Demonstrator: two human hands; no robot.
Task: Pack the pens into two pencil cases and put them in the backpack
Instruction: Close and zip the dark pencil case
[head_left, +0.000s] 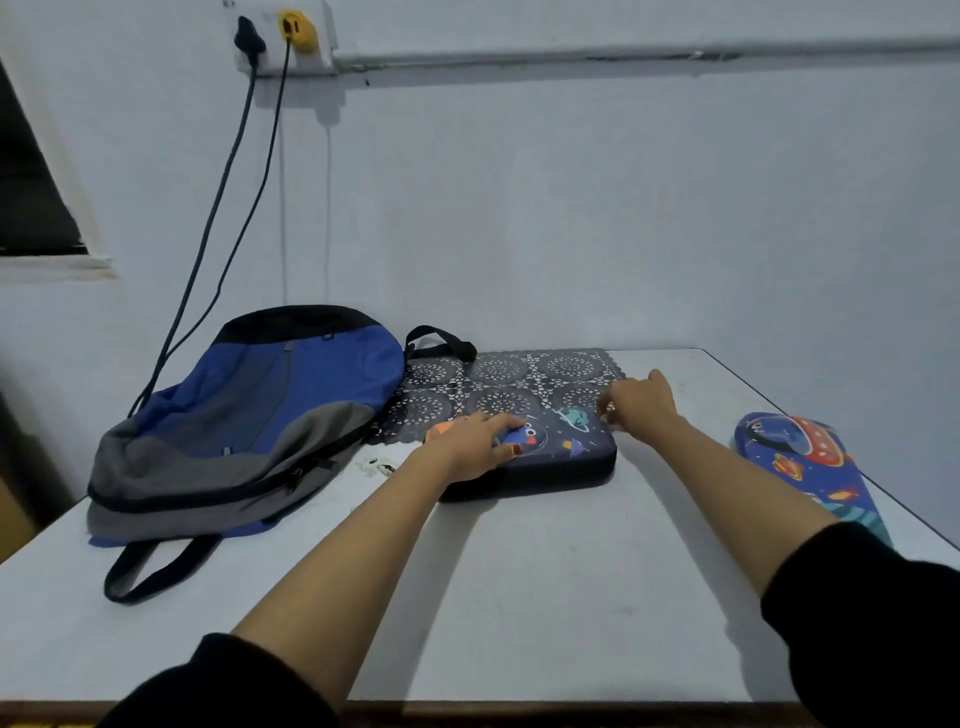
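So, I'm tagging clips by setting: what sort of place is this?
Probably a plain room at home: a white table against a bare wall, a socket, a backpack.

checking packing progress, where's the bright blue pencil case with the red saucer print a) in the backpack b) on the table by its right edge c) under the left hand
b: the bright blue pencil case lies on the table by its right edge, apart from the backpack; the left hand rests on the dark pencil case.
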